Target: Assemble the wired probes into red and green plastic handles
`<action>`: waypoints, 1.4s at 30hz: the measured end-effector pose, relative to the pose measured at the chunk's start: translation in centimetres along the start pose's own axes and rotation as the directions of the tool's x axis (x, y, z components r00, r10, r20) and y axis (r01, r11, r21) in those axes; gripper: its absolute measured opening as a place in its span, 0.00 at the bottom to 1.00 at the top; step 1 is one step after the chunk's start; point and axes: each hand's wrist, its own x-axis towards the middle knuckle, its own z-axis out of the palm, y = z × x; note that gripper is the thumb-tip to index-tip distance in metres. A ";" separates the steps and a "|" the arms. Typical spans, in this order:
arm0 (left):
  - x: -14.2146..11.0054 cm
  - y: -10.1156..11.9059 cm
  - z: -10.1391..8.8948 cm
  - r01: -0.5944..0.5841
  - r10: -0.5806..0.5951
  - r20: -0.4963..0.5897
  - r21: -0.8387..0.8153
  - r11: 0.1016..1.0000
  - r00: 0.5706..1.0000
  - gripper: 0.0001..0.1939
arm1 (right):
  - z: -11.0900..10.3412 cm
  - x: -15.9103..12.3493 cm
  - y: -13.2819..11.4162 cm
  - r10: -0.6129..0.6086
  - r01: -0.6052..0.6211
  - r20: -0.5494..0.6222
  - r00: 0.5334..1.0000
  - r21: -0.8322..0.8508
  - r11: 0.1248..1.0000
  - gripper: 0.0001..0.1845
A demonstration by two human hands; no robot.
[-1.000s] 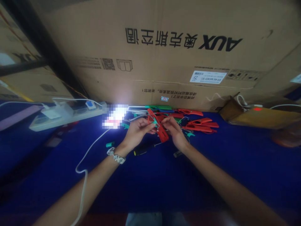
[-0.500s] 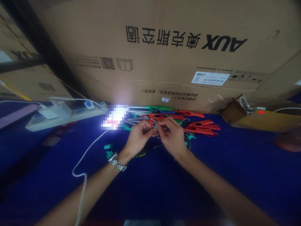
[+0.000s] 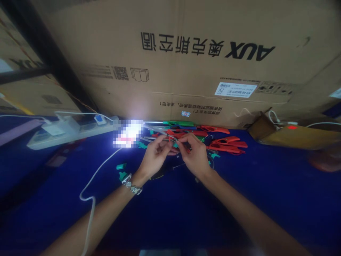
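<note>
Red part (image 3: 169, 133) in work, apparently midway

Held over the blue table (image 3: 170, 213), between both hands and mostly hidden by fingers. Pinched in the left hand (image 3: 155, 155); in the right hand (image 3: 196, 155), thumb and forefinger pressed together just beside it, on something too small to make out. Seemingly not finished: green pieces (image 3: 215, 155) lying loose to either side, screwdriver (image 3: 163, 173) set down below. Farther right, red handles (image 3: 227, 144) in a pile, whether done or waiting impossible to say

Red casings (image 3: 231, 139): smooth plast. (semi-gloss); carton (image 3: 181, 73): matt cardbd.
</note>
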 end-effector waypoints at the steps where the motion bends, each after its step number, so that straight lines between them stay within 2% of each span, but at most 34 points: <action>1: 0.1 0.1 0.0 -0.001 0.001 0.007 0.008 1.000 1.000 0.15 | 0.0 0.0 0.0 0.004 -0.004 0.008 1.000 -0.003 1.000 0.05; 7: 0.4 0.2 -0.2 0.003 -0.002 -0.004 0.110 0.994 1.000 0.14 | -0.2 0.4 -0.4 0.090 -0.088 0.053 0.995 -0.044 0.995 0.04; 10: 0.3 0.2 -0.3 -0.005 0.007 -0.011 0.149 0.989 1.000 0.14 | -0.5 0.9 -0.4 0.093 -0.087 0.095 0.991 -0.074 0.993 0.05; 16: 0.1 0.4 -0.1 -0.047 0.046 0.006 0.201 0.978 0.999 0.13 | -1.8 2.5 0.3 0.056 -0.060 0.279 0.959 0.003 0.998 0.05; 20: 0.1 0.4 0.0 -0.066 0.065 0.012 0.227 0.972 0.998 0.12 | -2.3 3.1 0.1 0.058 -0.061 0.342 0.938 -0.002 0.998 0.06; 28: 0.0 0.1 0.1 -0.110 0.120 -0.014 0.299 0.948 0.993 0.12 | -2.6 3.7 -1.6 0.073 -0.020 0.405 0.912 -0.132 0.991 0.09; 34: -0.1 0.1 -0.2 -0.171 0.193 -0.023 0.374 0.912 0.981 0.12 | -2.1 4.1 -2.2 0.097 -0.012 0.391 0.915 -0.214 0.977 0.10; 38: 0.0 0.7 -0.5 -0.171 0.182 -0.001 0.336 0.926 0.983 0.12 | -1.8 4.0 -2.0 0.033 0.037 0.383 0.923 -0.174 0.984 0.11; 40: 0.2 0.9 -0.8 -0.162 0.161 0.029 0.311 0.937 0.987 0.11 | -1.7 4.0 -1.6 -0.013 0.059 0.375 0.927 -0.111 0.992 0.11; 42: 0.3 0.9 -1.0 -0.141 0.127 0.067 0.279 0.950 0.990 0.09 | -1.7 3.9 -1.1 -0.024 0.031 0.369 0.929 -0.013 0.999 0.10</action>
